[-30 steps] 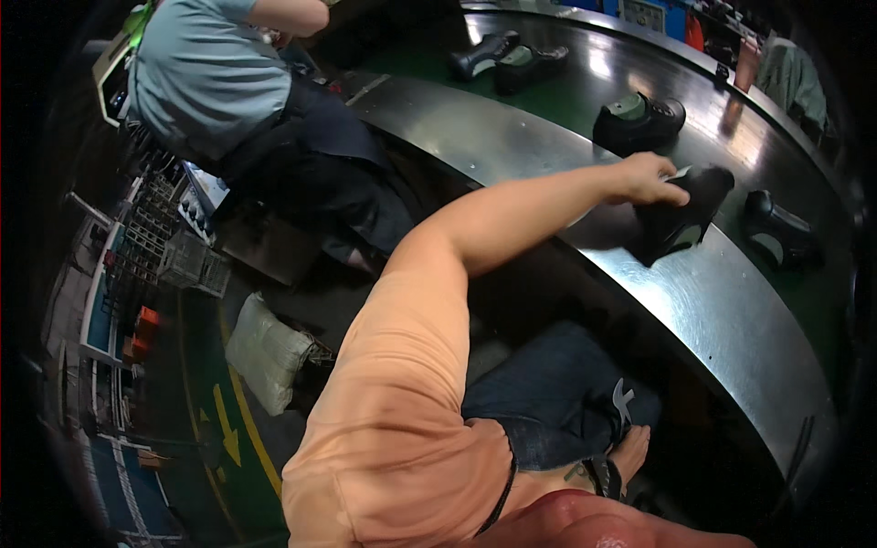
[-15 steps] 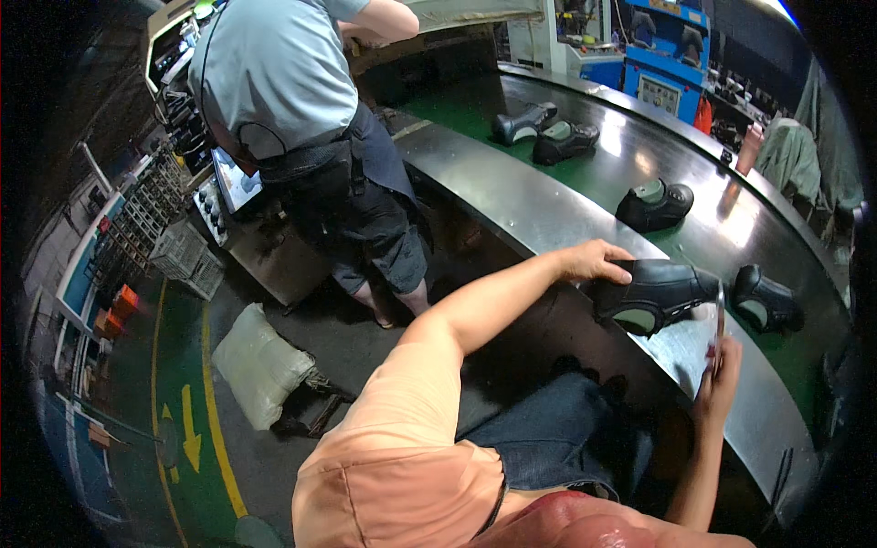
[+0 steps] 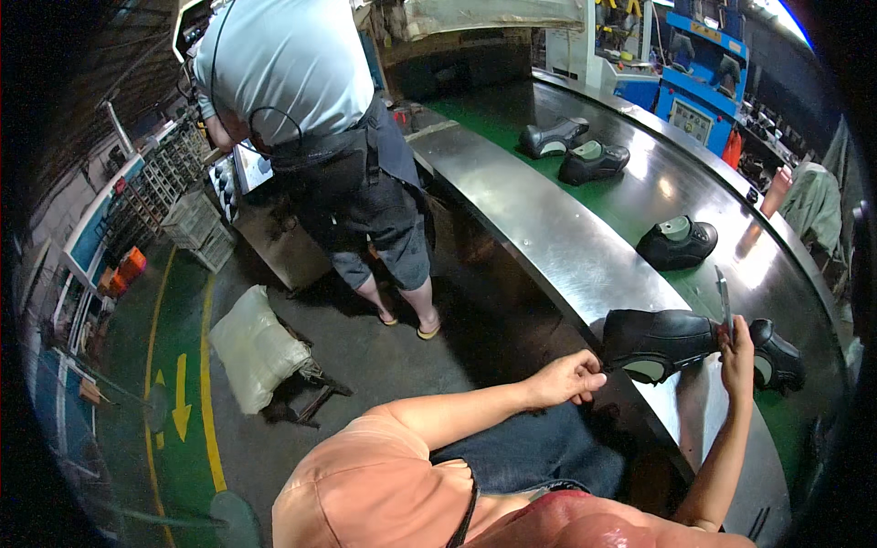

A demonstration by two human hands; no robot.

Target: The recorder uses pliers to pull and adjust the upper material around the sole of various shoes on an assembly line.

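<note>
And the left hand [image 3: 568, 378] has just come off the heel end of the shoe: half a second ago its fingers lay there, and now they sit just apart, loosely curled, narrow, with nothing visible between them. That leaves the black leather shoe with pale green lining [image 3: 660, 340], at two o'clock from that hand, to rest, I'd judge, on the brushed-metal ledge [image 3: 539, 221]. At the shoe's three o'clock, here's the right hand [image 3: 736, 356], closed around a slim silver metal tool [image 3: 723, 294] pointing up toward twelve; whether those knuckles touch the shoe, I can't tell. Just beyond, at three o'clock, there's a second black shoe [image 3: 778, 358]. Up at twelve sits a lone black lace-up shoe [image 3: 674, 247] on the glossy green surface [image 3: 650, 194], and farther out at eleven, two more black shoes [image 3: 596, 166]. At ten o'clock from the left hand, a co-worker in a pale blue shirt [image 3: 290, 73] stands turned away.
</note>
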